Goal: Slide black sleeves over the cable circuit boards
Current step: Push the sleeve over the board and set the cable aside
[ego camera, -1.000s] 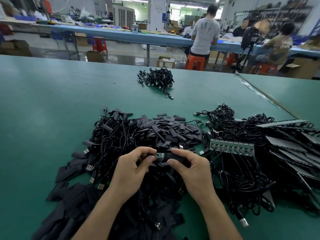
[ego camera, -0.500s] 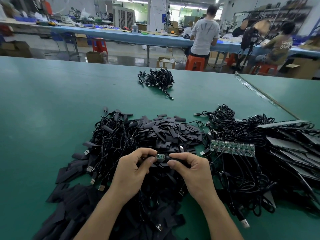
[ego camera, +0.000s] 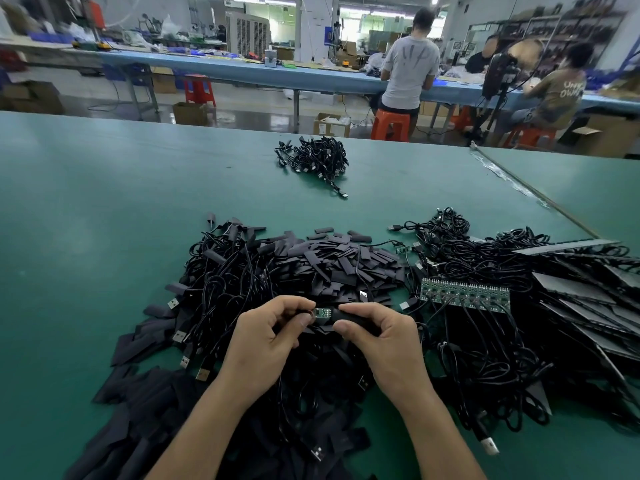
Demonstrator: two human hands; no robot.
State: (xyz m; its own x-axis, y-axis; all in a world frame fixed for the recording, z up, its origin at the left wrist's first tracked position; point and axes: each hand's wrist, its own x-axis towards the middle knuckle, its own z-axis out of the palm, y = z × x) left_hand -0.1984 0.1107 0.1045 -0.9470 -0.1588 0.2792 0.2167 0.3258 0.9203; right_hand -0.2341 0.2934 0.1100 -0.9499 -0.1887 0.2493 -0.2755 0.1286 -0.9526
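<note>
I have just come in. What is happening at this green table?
A person is fitting black sleeves onto cable circuit boards. The left hand pinches one end of a small green circuit board, and the right hand grips a black sleeve at the board's other end. Most of the board shows between the hands, so the sleeve does not cover it yet. Loose sleeves and tangled cables are heaped on the green table around the hands.

Green circuit board (ego camera: 323,312), black sleeve (ego camera: 349,318), teal-green table (ego camera: 104,220), orange stool (ego camera: 390,124)
</note>
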